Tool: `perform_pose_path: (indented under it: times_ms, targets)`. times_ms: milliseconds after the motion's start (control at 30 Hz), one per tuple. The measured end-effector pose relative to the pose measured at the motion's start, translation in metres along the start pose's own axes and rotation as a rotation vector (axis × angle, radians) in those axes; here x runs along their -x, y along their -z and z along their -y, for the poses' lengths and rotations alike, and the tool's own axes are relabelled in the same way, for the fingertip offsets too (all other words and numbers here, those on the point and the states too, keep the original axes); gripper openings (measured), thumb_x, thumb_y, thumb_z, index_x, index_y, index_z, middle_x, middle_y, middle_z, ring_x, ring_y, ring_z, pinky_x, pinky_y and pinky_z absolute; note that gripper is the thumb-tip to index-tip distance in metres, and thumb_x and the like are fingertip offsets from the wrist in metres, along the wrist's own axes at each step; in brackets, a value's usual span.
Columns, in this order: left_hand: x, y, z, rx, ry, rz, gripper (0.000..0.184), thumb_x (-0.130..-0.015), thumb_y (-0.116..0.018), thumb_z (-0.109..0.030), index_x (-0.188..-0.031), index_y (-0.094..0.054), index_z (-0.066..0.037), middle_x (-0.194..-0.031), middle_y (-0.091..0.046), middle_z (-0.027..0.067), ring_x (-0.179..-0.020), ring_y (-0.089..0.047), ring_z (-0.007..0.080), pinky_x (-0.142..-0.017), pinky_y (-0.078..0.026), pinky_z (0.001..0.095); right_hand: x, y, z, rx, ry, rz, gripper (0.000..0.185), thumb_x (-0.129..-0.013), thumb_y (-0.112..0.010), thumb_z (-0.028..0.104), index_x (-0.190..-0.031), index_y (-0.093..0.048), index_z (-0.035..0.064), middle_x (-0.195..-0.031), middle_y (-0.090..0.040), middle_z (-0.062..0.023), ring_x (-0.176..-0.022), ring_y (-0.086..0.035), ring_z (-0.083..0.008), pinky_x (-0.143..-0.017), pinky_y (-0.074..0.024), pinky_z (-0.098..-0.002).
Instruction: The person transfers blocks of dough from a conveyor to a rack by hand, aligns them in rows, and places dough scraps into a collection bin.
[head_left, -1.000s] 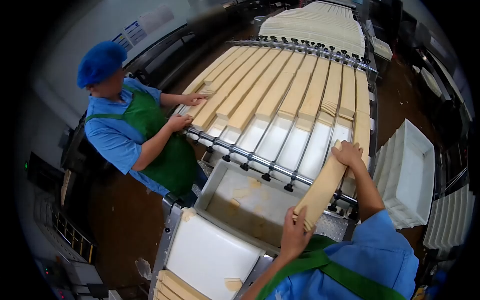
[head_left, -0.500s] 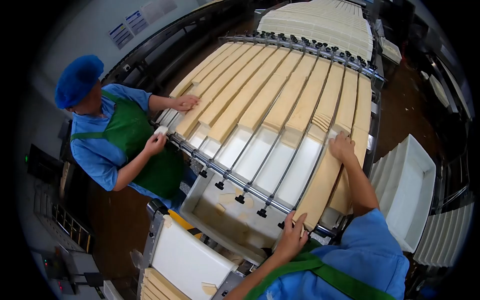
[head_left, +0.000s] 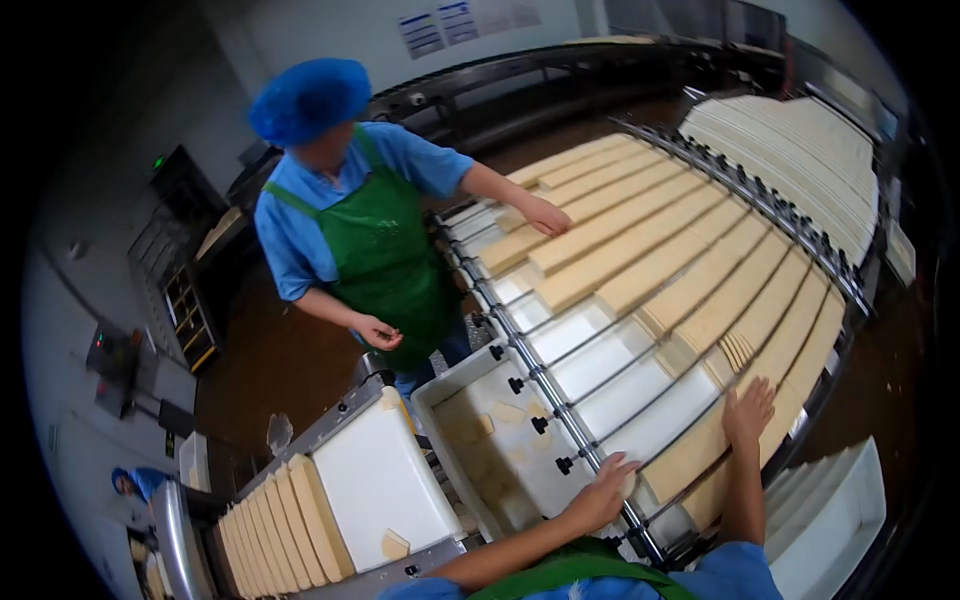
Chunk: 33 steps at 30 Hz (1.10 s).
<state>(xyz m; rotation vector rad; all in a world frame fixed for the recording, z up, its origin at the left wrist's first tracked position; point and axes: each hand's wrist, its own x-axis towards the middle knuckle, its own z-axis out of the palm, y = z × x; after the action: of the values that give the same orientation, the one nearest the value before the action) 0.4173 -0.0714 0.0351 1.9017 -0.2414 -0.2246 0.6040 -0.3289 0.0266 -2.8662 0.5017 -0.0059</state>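
Note:
Long stacks of thin, pale dough sheets [head_left: 625, 270] lie in lanes between metal rods on a white table [head_left: 590, 338]. My right hand [head_left: 749, 408] rests on top of the nearest long stack [head_left: 697, 452], its fingers stretched out. Over the front metal rail, my left hand [head_left: 600, 492] is at the near end of that stack, slightly apart from it. A small pale dough piece [head_left: 629, 485] shows at its fingers and seems to be held there. A few slices [head_left: 737, 350] lean tilted at the end of a neighbouring stack.
Across the table, a co-worker's hand [head_left: 545, 214] touches a far stack. Under the rail stands a white bin [head_left: 440, 425] holding dough scraps. A belt [head_left: 380, 475] at the left carries upright stacks [head_left: 285, 525]. White trays [head_left: 835, 525] stand at right.
My view has swung left. My left hand has drawn off the stack's end, and my right hand has flattened on the stack. The co-worker's nearer hand no longer shows a white piece.

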Motion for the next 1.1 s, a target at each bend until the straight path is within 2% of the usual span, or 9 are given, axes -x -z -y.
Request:
perform_pose_path:
  times_ms: [133, 233, 300, 400, 467, 567, 667, 867, 1100]
  targets:
    - [0.049, 0.047, 0.029, -0.320, -0.076, -0.429, 0.061, -0.079, -0.055, 0.001, -0.136, -0.038, -0.012, -0.141, -0.025, 0.0221, -0.127, -0.034, 0.0437, -0.103, -0.035, 0.0411, 0.025, -0.001, 0.029, -0.058, 0.230, -0.076, 0.070, -0.089, -0.053, 0.039, -0.142, -0.027, 0.0020, -0.150, -0.020, -0.0188, -0.138, -0.013, -0.0410, -0.109, -0.0112, -0.0567]
    - [0.097, 0.067, 0.043, -0.561, 0.207, -0.732, 0.064, -0.077, -0.064, -0.009, -0.136, -0.038, -0.009, -0.136, -0.032, 0.0244, -0.124, -0.034, 0.0457, -0.103, -0.032, 0.0473, 0.054, -0.033, 0.058, -0.124, 0.575, -0.101, 0.073, -0.084, -0.060, 0.040, -0.139, -0.032, 0.0021, -0.147, -0.023, -0.0242, -0.136, -0.017, -0.0436, -0.105, -0.0168, -0.0607]
    - [0.131, 0.071, 0.070, -0.713, 0.274, -0.810, 0.066, -0.076, -0.066, -0.013, -0.136, -0.040, -0.011, -0.134, -0.036, 0.0238, -0.120, -0.038, 0.0459, -0.101, -0.033, 0.0484, 0.090, -0.026, 0.095, -0.192, 0.712, 0.079, 0.074, -0.081, -0.062, 0.041, -0.138, -0.035, 0.0020, -0.146, -0.023, -0.0252, -0.136, -0.016, -0.0452, -0.105, -0.0160, -0.0598]
    - [0.180, 0.065, 0.103, -0.893, 0.419, -0.673, 0.063, -0.075, -0.068, -0.020, -0.132, -0.044, -0.009, -0.128, -0.042, 0.0227, -0.118, -0.040, 0.0425, -0.101, -0.031, 0.0499, 0.137, -0.049, 0.142, -0.239, 0.894, 0.214, 0.074, -0.078, -0.063, 0.042, -0.136, -0.038, 0.0041, -0.147, -0.023, -0.0251, -0.136, -0.015, -0.0458, -0.105, -0.0151, -0.0611]
    - [0.205, 0.063, 0.130, -1.003, 0.361, -0.403, 0.048, -0.077, -0.065, -0.022, -0.121, -0.053, -0.007, -0.121, -0.050, 0.0175, -0.119, -0.042, 0.0348, -0.101, -0.032, 0.0454, 0.161, -0.068, 0.169, -0.319, 0.981, 0.225, 0.075, -0.077, -0.063, 0.043, -0.137, -0.037, 0.0063, -0.147, -0.026, -0.0224, -0.136, -0.015, -0.0463, -0.104, -0.0164, -0.0636]
    - [0.215, 0.058, 0.149, -0.943, 0.171, -0.332, 0.032, -0.077, -0.061, -0.019, -0.107, -0.062, -0.006, -0.108, -0.057, 0.0121, -0.114, -0.047, 0.0307, -0.102, -0.032, 0.0449, 0.195, -0.072, 0.196, -0.217, 1.045, 0.183, 0.076, -0.076, -0.065, 0.042, -0.138, -0.037, 0.0081, -0.147, -0.028, -0.0171, -0.135, -0.016, -0.0470, -0.103, -0.0196, -0.0637]
    - [0.212, 0.058, 0.135, -0.959, 0.335, -0.332, 0.027, -0.078, -0.056, -0.016, -0.103, -0.064, -0.008, -0.108, -0.057, 0.0068, -0.113, -0.048, 0.0239, -0.100, -0.034, 0.0381, 0.203, -0.072, 0.206, -0.031, 1.042, 0.113, 0.077, -0.073, -0.068, 0.039, -0.137, -0.037, 0.0097, -0.145, -0.032, -0.0124, -0.134, -0.018, -0.0476, -0.102, -0.0232, -0.0621]
    - [0.215, 0.053, 0.152, -0.939, 0.220, -0.485, 0.018, -0.077, -0.054, -0.012, -0.091, -0.066, -0.009, -0.100, -0.059, 0.0058, -0.101, -0.052, 0.0246, -0.095, -0.038, 0.0378, 0.202, -0.073, 0.207, -0.013, 1.025, 0.088, 0.077, -0.071, -0.071, 0.035, -0.136, -0.038, 0.0116, -0.137, -0.040, -0.0108, -0.133, -0.020, -0.0480, -0.101, -0.0259, -0.0613]
    - [0.219, 0.048, 0.156, -0.864, 0.280, -0.475, 0.019, -0.077, -0.054, -0.011, -0.091, -0.067, -0.012, -0.102, -0.058, 0.0048, -0.100, -0.051, 0.0240, -0.093, -0.040, 0.0361, 0.207, -0.073, 0.208, -0.005, 1.022, 0.044, 0.077, -0.070, -0.071, 0.034, -0.136, -0.038, 0.0114, -0.134, -0.042, -0.0102, -0.133, -0.021, -0.0481, -0.100, -0.0274, -0.0614]
